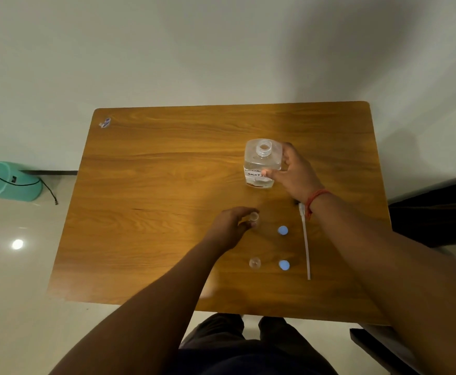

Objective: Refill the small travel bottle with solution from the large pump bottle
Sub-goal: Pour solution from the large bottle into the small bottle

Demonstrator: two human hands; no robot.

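The large clear bottle (260, 161) stands upright on the wooden table (167, 171), its neck open and the pump off, a handwritten label on its front. My right hand (294, 171) grips its right side. My left hand (230, 226) holds a small clear travel bottle (254, 218), uncapped, standing on the table. A second small clear bottle (255, 263) stands uncapped nearer to me. Two blue caps (283, 230) (284, 265) lie to the right of the small bottles. The pump's white tube (305, 243) lies on the table, its head hidden under my right wrist.
A small sticker (105, 122) sits at the table's far left corner. On the floor to the left stands a teal bin (10, 181) with a black cable (46, 186) beside it. Dark furniture (435, 212) stands at the right.
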